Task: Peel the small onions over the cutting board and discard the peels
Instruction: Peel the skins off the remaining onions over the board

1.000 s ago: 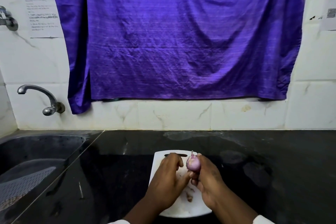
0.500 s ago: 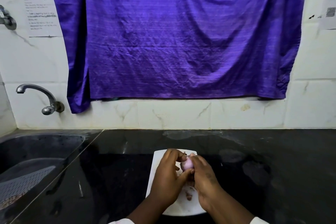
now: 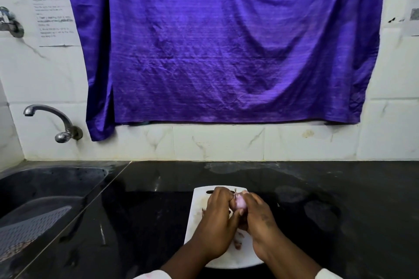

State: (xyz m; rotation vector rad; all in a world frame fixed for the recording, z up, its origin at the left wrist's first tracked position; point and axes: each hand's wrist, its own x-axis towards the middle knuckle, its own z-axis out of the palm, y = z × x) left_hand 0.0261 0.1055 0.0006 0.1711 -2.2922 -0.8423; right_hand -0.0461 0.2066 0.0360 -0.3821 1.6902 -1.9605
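Now | step: peeling | onion [image 3: 240,203] gripped by my left hand [image 3: 217,219] and right hand [image 3: 258,222], fingers curled round it, above the cutting board [image 3: 199,201] on the desk [image 3: 147,222] | advice: I'd turn it slowly, lift skin from the tip, drop it beside the peels [image 3: 238,241] lying there.

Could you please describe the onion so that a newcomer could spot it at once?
Below the purple cloth, a white cutting board lies on the black counter. Above its far end, the left hand and right hand pinch the onion between them: the one pale pink rounded thing, unlike the brown peels on the board.
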